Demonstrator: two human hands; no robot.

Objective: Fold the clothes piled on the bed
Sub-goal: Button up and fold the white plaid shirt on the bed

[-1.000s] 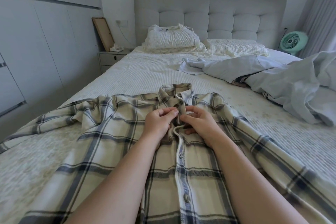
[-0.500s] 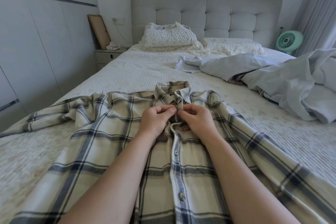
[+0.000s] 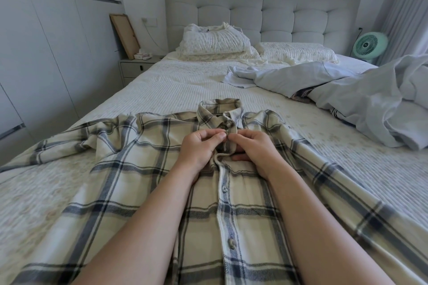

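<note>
- Head view: against the frame half a second earlier, both hands sit at the same spot on the plaid shirt (image 3: 143, 169), just under its collar (image 3: 220, 111); the pinch has barely shifted, while the camera has tipped so that the headboard (image 3: 261, 9) stands a little lower in the picture.
- The left hand (image 3: 199, 148) has its grip pinching the button placket (image 3: 223, 194) between thumb and curled fingers; the right hand (image 3: 254, 148) pinches the same strip from the other side, fingertips nearly meeting.
- The button or hole between the fingertips is too covered to make out, and the right thumb is partly tucked under the cloth.
- The shirt lies front-up, spread across the near half of the bed (image 3: 162, 81), its sleeves running off at 9 and 4 o'clock; its hem is cut off by the bottom edge.
- At 2 o'clock, well apart, lies a rumpled pile of pale blue clothes (image 3: 347, 90), partly cut off at the right edge.
- At 12 o'clock sit pillows (image 3: 215, 41); at 10 o'clock a nightstand (image 3: 136, 69); at 1 o'clock a green fan (image 3: 370, 45).
</note>
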